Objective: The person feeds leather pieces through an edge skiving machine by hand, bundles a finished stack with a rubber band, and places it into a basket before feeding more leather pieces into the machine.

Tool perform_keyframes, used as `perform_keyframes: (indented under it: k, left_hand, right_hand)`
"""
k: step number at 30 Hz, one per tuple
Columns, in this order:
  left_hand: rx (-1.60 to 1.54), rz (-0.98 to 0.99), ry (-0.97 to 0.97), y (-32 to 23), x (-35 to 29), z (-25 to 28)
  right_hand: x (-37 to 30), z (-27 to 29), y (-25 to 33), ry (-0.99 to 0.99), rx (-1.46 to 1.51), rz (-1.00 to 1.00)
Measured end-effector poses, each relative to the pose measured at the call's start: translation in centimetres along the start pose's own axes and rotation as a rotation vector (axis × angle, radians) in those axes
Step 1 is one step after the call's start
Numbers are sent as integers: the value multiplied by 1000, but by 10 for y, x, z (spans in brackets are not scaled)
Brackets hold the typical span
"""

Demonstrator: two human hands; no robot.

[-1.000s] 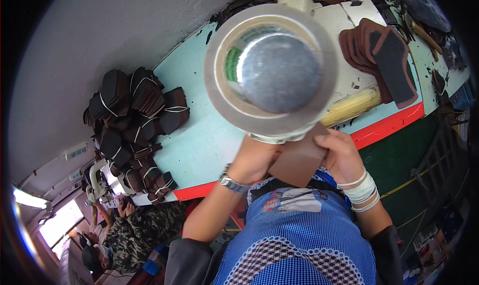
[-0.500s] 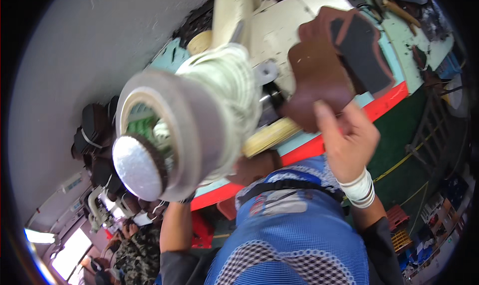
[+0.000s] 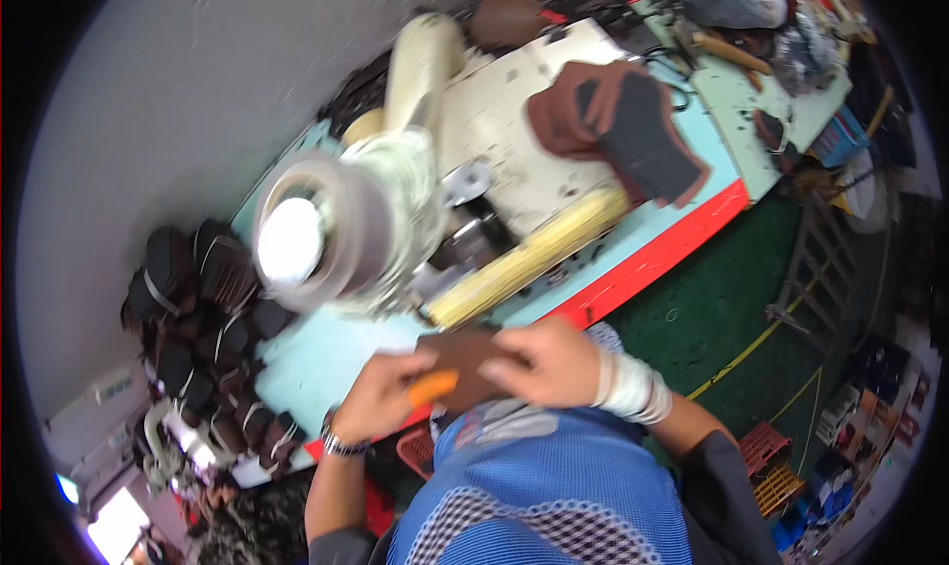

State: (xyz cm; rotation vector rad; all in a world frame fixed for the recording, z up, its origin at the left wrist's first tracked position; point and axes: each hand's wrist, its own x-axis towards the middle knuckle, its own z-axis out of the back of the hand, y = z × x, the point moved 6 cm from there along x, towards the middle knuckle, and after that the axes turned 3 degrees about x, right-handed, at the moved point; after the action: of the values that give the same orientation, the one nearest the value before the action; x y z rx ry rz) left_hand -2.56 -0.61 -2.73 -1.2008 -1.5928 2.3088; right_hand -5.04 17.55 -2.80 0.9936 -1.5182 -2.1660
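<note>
Just over the blue apron point(image 3: 554, 491), by the red table edge point(image 3: 672, 241): brown piece point(image 3: 461, 355), gripped at opposite sides by left hand point(image 3: 379, 395) and right hand point(image 3: 556, 363). Forearms point(image 3: 334, 496) angle inward; orange cover point(image 3: 432, 388) on one left finger; motion blur.

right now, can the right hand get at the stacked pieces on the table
Probably yes: the stacked pieces lie uncovered, jutting past the yellow roll toward the red edge. But the right hand is occupied, gripping a brown piece.
</note>
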Motion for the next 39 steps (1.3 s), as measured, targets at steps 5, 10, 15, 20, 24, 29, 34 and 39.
perform_keyframes:
  k: [5,10,15,20,24,29,34,39]
  left_hand:
    - [-398,248,-46,-1,28,30]
    - [-349,293,-60,14,42,50]
    - [-319,185,-85,6,63,25]
    - [-179,350,-59,-6,53,-10]
    - [-888,363,-268,6,37,-17]
    - [-920,325,-322,36,33,7]
    - [-868,354,-470,23,47,1]
    - [485,266,-354,-1,61,34]
  right_hand:
    - [19,6,-28,-178,640,-247]
    - [36,-6,-40,-139,846,-432]
    - [42,57,-11,-469,206,-96]
    - [34,77,15,-496,-90,45]
    - [19,24,-16,-226,690,-414]
    - [31,-4,-32,-160,1009,-375]
    - [32,-1,-39,-236,1016,-361]
    - [11,-10,-33,-275,1527,-498]
